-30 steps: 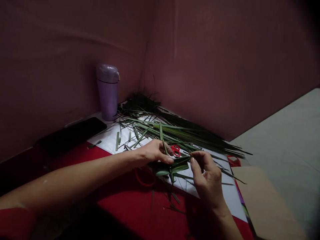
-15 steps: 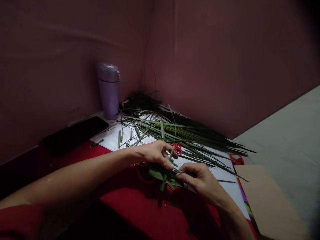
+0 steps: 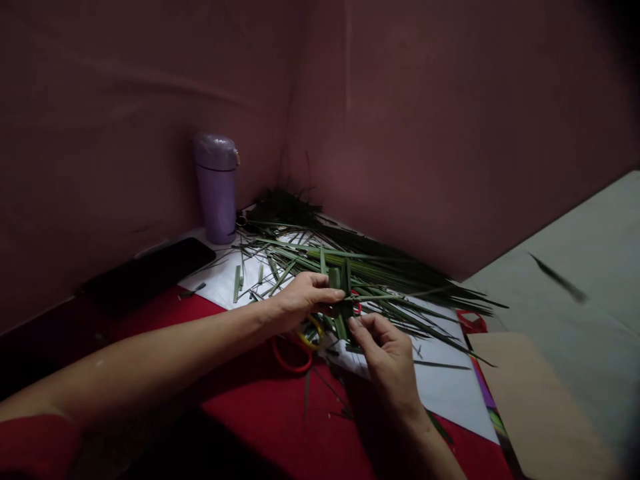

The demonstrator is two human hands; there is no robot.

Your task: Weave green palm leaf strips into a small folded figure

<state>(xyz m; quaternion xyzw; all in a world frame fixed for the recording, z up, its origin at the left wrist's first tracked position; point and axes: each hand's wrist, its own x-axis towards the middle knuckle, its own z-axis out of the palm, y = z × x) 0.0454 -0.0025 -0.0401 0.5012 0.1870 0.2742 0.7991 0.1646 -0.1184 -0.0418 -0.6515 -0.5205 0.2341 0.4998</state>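
Folded leaf strips (image 3: 340, 300), held just above the white sheet (image 3: 450, 393) near the leaf pile (image 3: 370, 267). My left hand (image 3: 300, 300) pinches their upper part; my right hand (image 3: 385, 350) grips the lower ends. Red scissors (image 3: 293, 350) lie beneath, a purple flask (image 3: 217, 187) well behind.

Folded green leaf strips (image 3: 340, 300): several flat, narrow blades crossed into a small woven piece, standing roughly upright, raised above the near edge of the white sheet (image 3: 450, 393).

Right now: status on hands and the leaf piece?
Left hand and right hand both pinch the folded leaf strips. Loose leaf pile behind; red scissors underneath.
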